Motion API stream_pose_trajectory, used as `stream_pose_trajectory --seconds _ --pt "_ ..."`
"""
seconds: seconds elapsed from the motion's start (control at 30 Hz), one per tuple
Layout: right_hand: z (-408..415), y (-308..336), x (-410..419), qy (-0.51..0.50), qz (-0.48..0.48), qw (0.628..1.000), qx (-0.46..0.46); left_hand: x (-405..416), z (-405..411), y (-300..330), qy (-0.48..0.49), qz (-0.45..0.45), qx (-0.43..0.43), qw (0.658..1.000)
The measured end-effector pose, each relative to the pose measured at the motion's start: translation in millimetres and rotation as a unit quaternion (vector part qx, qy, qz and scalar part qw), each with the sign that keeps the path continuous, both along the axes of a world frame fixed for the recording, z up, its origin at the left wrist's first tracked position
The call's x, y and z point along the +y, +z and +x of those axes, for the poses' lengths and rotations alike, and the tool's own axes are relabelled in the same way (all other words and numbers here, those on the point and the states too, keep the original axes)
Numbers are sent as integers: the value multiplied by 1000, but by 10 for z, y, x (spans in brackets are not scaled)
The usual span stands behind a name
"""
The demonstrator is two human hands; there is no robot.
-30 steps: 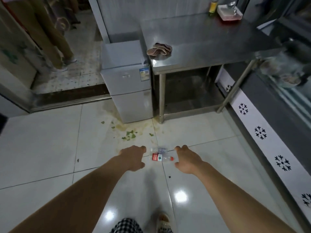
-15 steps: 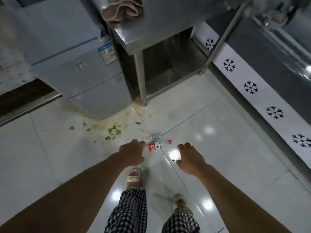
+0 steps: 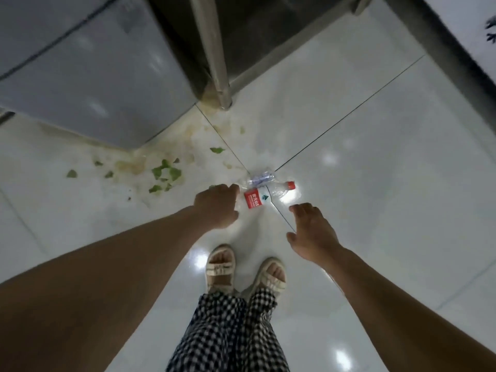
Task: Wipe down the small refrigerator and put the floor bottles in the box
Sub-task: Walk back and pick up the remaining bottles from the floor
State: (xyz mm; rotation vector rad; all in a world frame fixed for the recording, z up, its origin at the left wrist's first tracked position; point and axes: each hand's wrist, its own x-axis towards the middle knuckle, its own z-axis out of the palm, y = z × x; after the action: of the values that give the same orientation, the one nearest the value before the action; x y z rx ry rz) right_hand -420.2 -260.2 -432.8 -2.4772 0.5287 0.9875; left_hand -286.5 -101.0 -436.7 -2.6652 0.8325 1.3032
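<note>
Bottles, two, plastic, lying on their sides on the floor (image 3: 375, 157) where four glossy white tiles meet. We list first the red-label bottle (image 3: 264, 196): clear thin-walled body, red paper-like band round the middle, red screw cap (image 3: 290, 185) pointing to our right. Behind it and touching or nearly so lies the crushed clear bottle (image 3: 261, 179), crumpled, with bluish print, its cap not made out.

Handling, as we judge it: both look empty or close to it, so very light; the walls will dent and crackle under a squeeze rather than break. Smooth round plastic on polished tile will roll or skate away if nudged. We would take the labelled one across its banded middle, where the paper gives some friction, and the crushed one by its folds, which offer ready edges.

Our left hand (image 3: 218, 206) hovers just beside the labelled bottle's base, fingers curled downward and holding nothing that we can see; whether a fingertip touches the plastic we cannot tell. Our right hand (image 3: 311, 232) hangs nearer us, apart from both bottles, fingers spread and slack, empty.

Surroundings: small refrigerator (image 3: 80, 71), grey, flat-sided, smooth, standing at upper left; steel bench leg (image 3: 214, 49), tubular, beside it. Yellowish stain and torn green leaf scraps (image 3: 165, 173) on the tiles in front of the refrigerator. No box in view.
</note>
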Motion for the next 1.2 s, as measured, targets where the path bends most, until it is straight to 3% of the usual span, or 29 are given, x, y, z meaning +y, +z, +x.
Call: stream_pose_trajectory --seconds 0.3,0.53,0.67,0.83,1.03,1.2 --pt "101 -2203 -56 42 -39 997 -58 -156 94 -2186 -8 -12 -77 997" --pt "197 -3192 -152 78 -92 987 -107 -309 90 -3161 22 -96 -113 989" --pt "167 -3418 -116 88 -113 978 -154 -374 114 -3406 38 -134 -114 984" --pt "51 -3544 -121 105 -101 979 -141 -430 131 -3532 35 -138 -90 986" --pt "-46 -3438 -173 89 -75 985 -128 -495 121 -3485 11 -84 -76 994" --pt "-167 -3035 -336 60 -88 992 -70 -459 125 -3034 43 -40 -87 995"
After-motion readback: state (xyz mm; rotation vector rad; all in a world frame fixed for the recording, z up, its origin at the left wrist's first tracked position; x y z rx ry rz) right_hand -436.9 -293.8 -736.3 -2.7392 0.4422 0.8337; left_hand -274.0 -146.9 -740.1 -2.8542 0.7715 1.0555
